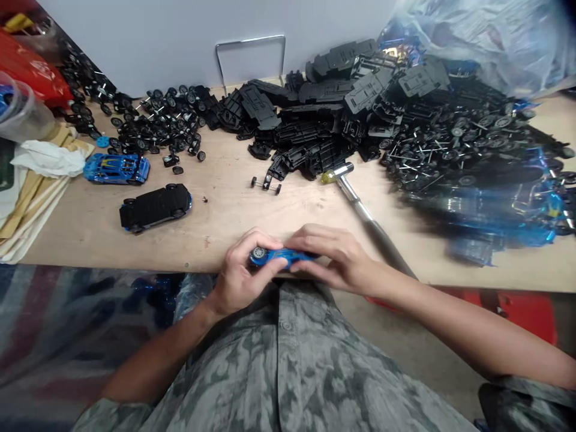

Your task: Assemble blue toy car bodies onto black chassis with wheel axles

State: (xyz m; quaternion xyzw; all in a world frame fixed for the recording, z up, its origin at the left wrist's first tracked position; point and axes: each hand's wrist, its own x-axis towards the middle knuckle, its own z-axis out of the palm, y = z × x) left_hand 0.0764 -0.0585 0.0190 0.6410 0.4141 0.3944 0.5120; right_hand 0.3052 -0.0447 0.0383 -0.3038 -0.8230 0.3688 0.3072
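The left hand (240,267) and right hand (339,258) are gripping a blue car (291,255) at the table edge (207,249), while two seemingly finished cars (155,208) are lying leftward and chassis (260,107) and wheels (157,120) are sitting loose.

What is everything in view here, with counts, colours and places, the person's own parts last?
held toy car: one, blue, table's front edge
second toy car: one, blue, left
overturned toy car: one, black underside, left
hammer: one, silver, dark grip, right of centre
chassis parts: many, black, back centre
wheels and axles: many, black and silver, back left and right
plastic bag: one, clear, back right
blurred plastic: count unclear, bluish, right
clear cups: count unclear, left edge
crumpled sheet: one, white, left
wire frame: one, silver, back centre
table: one, pale wood, centre
camouflage clothing: grey-green, bottom
left hand: one, at car's wheel end
right hand: one, at its other end
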